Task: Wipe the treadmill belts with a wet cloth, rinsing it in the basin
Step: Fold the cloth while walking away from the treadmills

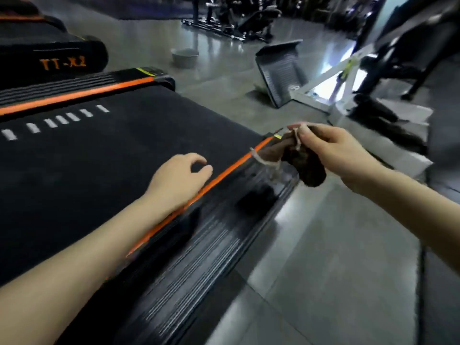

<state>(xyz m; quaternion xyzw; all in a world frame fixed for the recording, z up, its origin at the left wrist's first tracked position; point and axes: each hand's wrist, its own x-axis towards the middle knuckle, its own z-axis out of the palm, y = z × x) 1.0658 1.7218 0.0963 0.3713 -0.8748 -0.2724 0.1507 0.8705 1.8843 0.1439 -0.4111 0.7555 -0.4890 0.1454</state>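
1. The fingers [305, 133] of the right hand [341, 150] are pinched tight round the top of the cloth [306, 165], thumb and fingertips bunching it up.
2. The cloth is a dark brown wad with a pale edging strip trailing off to the left. It hangs from that grip over the far end of the treadmill's right side rail [199, 257], right about where the rail meets the floor [336, 270]. Pretty blurry, so I can't say if the bottom touches the rail.
3. The left hand [179, 180] holds nothing. It's loosely curled, palm down, over the right edge of the black belt [112, 158]. The wrist crosses the orange stripe [224, 175] between belt and rail. Can't tell if it actually touches the belt.
4. The belt fills the left of the view and has a row of white dashes on its far-left part.
5. The basin [185, 57], a round grey one, sits on the floor past the far end of the treadmill, well apart from both hands.
6. A second treadmill [49, 61] marked "TT-X2" in orange is at far left.
7. A tilted grey footplate [281, 73] stands on the floor to the far right, with more gym gear behind it.
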